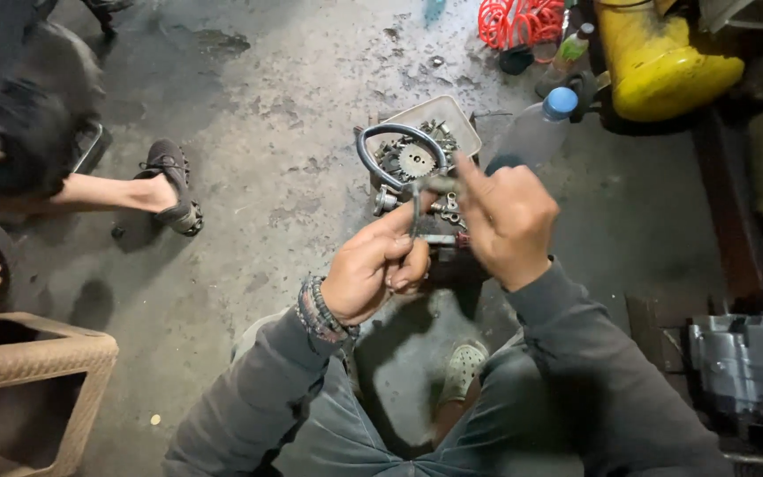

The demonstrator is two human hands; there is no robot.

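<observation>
Left hand (373,269) clenched around a thin metal rod (415,212), held upright over the lap. Right hand (505,216) pinches the top of the rod where a dark looped hose (381,141) joins it; loop arcs up over the tray (463,124). Tray sits on the concrete floor (293,168) just ahead, full of gears and small metal parts. Plastic bottle (536,128) beside tray, right. Another person's sandalled foot (169,185) off left.

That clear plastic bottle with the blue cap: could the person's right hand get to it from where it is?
Probably yes: the bottle lies on the floor just beyond the right hand, nothing between them, though that hand grips a black hose.
</observation>
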